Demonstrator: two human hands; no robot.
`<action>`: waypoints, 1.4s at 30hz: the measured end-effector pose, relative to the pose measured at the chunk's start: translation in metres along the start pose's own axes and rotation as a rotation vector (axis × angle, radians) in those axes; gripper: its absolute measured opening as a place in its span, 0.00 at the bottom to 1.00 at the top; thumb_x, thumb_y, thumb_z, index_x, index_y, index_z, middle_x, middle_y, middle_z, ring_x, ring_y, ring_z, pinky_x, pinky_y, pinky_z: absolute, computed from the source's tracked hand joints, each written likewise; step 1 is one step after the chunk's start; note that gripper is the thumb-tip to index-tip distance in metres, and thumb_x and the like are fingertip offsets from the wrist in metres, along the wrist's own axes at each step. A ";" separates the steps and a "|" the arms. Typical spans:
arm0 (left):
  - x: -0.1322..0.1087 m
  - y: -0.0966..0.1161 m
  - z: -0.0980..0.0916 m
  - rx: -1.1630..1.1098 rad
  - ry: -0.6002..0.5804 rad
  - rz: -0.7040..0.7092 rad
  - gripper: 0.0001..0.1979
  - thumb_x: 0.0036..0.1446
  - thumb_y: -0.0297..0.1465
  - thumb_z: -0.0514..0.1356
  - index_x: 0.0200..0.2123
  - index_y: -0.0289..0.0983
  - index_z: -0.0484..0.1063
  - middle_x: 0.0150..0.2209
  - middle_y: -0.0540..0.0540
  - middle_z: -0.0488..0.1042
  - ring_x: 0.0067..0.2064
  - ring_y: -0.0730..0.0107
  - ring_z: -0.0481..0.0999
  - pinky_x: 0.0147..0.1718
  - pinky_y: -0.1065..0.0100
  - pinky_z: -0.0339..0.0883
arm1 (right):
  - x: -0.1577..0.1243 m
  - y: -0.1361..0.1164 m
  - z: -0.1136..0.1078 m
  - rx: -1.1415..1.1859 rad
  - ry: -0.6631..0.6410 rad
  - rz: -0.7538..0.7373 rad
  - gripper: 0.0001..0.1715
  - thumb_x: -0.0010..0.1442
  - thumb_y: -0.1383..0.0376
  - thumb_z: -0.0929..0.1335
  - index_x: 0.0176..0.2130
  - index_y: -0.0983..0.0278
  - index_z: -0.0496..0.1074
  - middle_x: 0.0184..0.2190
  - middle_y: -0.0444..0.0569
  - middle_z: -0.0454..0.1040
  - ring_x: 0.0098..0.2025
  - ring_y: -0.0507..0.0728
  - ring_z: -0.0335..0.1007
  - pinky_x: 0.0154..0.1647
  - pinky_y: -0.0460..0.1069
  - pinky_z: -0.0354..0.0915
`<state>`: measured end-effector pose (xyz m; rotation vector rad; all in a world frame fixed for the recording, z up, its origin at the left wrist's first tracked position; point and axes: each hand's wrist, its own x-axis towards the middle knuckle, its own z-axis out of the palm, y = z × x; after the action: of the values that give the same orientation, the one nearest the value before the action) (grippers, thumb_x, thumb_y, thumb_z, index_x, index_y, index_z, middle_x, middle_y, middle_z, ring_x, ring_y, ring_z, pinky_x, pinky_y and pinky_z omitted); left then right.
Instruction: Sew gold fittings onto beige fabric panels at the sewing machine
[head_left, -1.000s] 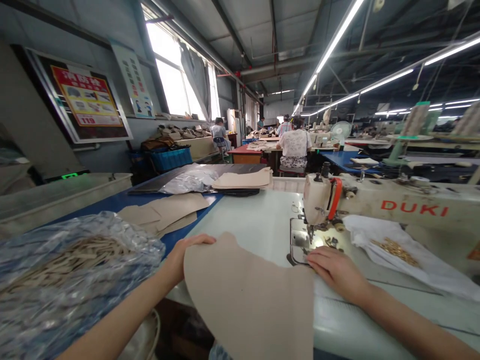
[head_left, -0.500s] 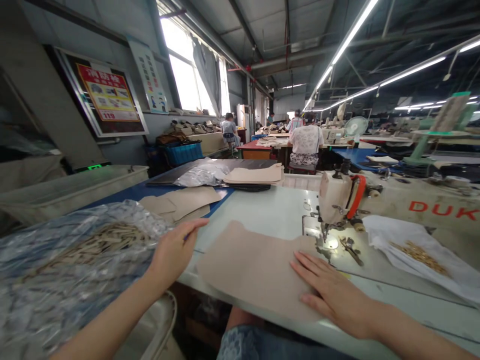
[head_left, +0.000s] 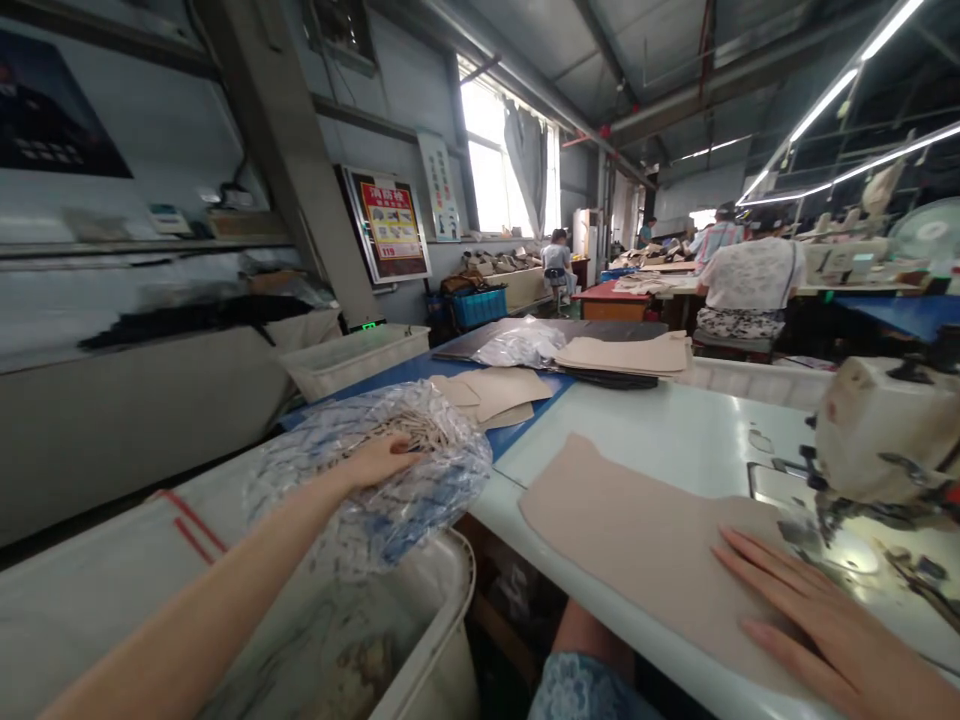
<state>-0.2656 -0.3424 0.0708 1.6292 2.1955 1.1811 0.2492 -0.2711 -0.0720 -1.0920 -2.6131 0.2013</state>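
Note:
A beige cut fabric piece lies flat on the pale sewing table. My right hand rests flat on its near right part, fingers stretched out, beside the sewing machine head. My left hand reaches left onto a crinkled clear plastic bag of small beige strips, fingers lying on the bag's top. The bag sits on the rim of a white bin.
Stacks of beige cut pieces and loose pieces lie farther back on the blue table. A white tray stands at the left. A person in a white top sits at another machine ahead; others work beyond.
My head has turned left. My left hand left the fabric's edge and moved onto the plastic bag. My right hand stays flat on the fabric, which now lies on the table.

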 end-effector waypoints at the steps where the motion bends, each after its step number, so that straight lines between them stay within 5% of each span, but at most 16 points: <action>1: -0.001 0.000 0.006 -0.014 -0.020 -0.004 0.16 0.58 0.37 0.57 0.46 0.33 0.68 0.46 0.46 0.70 0.44 0.57 0.72 0.41 0.57 0.69 | 0.000 0.001 0.001 -0.001 0.015 -0.008 0.35 0.57 0.49 0.64 0.61 0.49 0.53 0.62 0.43 0.52 0.61 0.68 0.53 0.59 0.65 0.56; 6: 0.003 0.007 0.024 -0.057 -0.044 -0.076 0.17 0.58 0.37 0.57 0.47 0.33 0.68 0.48 0.46 0.69 0.46 0.56 0.71 0.42 0.56 0.69 | -0.001 0.004 0.004 0.005 0.024 -0.012 0.34 0.57 0.50 0.65 0.61 0.50 0.55 0.62 0.42 0.53 0.61 0.68 0.54 0.59 0.64 0.57; 12: 0.013 0.012 0.012 -0.105 -0.026 -0.176 0.17 0.58 0.37 0.57 0.47 0.33 0.68 0.47 0.46 0.69 0.45 0.56 0.71 0.42 0.56 0.69 | -0.001 0.003 0.003 0.005 0.032 -0.003 0.35 0.57 0.49 0.64 0.61 0.50 0.55 0.62 0.43 0.54 0.60 0.68 0.54 0.59 0.65 0.56; 17: 0.019 0.020 0.007 -0.154 0.007 -0.264 0.16 0.59 0.37 0.54 0.45 0.34 0.70 0.35 0.44 0.76 0.34 0.65 0.76 0.34 0.64 0.71 | 0.001 -0.004 -0.004 0.020 0.025 0.001 0.34 0.57 0.49 0.64 0.61 0.51 0.56 0.62 0.44 0.55 0.61 0.67 0.54 0.58 0.65 0.57; 20: 0.016 0.043 0.021 -0.209 0.072 -0.221 0.17 0.57 0.35 0.50 0.45 0.33 0.69 0.30 0.45 0.77 0.33 0.65 0.78 0.33 0.67 0.71 | 0.003 -0.013 -0.015 0.039 -0.011 0.014 0.32 0.60 0.51 0.63 0.61 0.52 0.56 0.62 0.46 0.54 0.62 0.66 0.51 0.60 0.64 0.54; 23: 0.002 0.079 0.057 -0.269 0.065 -0.060 0.19 0.55 0.38 0.50 0.45 0.34 0.69 0.28 0.46 0.77 0.33 0.64 0.78 0.34 0.67 0.71 | 0.006 -0.023 -0.029 0.076 -0.073 0.026 0.30 0.62 0.53 0.60 0.61 0.57 0.57 0.63 0.49 0.53 0.63 0.64 0.49 0.61 0.64 0.50; 28: -0.045 0.145 0.160 -0.316 -0.400 0.185 0.18 0.55 0.39 0.50 0.39 0.35 0.72 0.27 0.47 0.77 0.30 0.66 0.76 0.32 0.66 0.70 | 0.010 -0.041 -0.044 0.289 0.007 0.108 0.26 0.62 0.58 0.62 0.57 0.62 0.64 0.60 0.54 0.59 0.62 0.62 0.53 0.62 0.61 0.49; 32: -0.078 0.190 0.233 -0.391 -0.642 0.355 0.16 0.56 0.37 0.50 0.40 0.38 0.73 0.29 0.48 0.78 0.31 0.67 0.76 0.35 0.67 0.71 | 0.009 -0.048 -0.047 0.827 0.261 0.367 0.24 0.59 0.56 0.64 0.52 0.63 0.67 0.47 0.54 0.74 0.48 0.59 0.70 0.52 0.57 0.63; 36: -0.094 0.222 0.272 -0.444 -0.692 0.520 0.17 0.58 0.37 0.49 0.43 0.40 0.73 0.38 0.47 0.79 0.38 0.65 0.77 0.41 0.65 0.70 | -0.002 -0.034 -0.047 1.153 0.508 0.520 0.24 0.49 0.50 0.71 0.39 0.64 0.71 0.28 0.46 0.77 0.32 0.56 0.74 0.37 0.52 0.69; 42: -0.099 0.229 0.308 -0.362 -0.737 0.780 0.20 0.60 0.36 0.47 0.52 0.42 0.67 0.47 0.45 0.76 0.47 0.62 0.75 0.45 0.66 0.68 | -0.025 -0.011 -0.053 1.141 0.628 0.676 0.25 0.42 0.48 0.74 0.30 0.66 0.73 0.22 0.44 0.74 0.25 0.53 0.71 0.29 0.47 0.66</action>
<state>0.1112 -0.2552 -0.0140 2.3021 0.8671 0.8056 0.2759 -0.2961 -0.0249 -1.1952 -1.1342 1.0971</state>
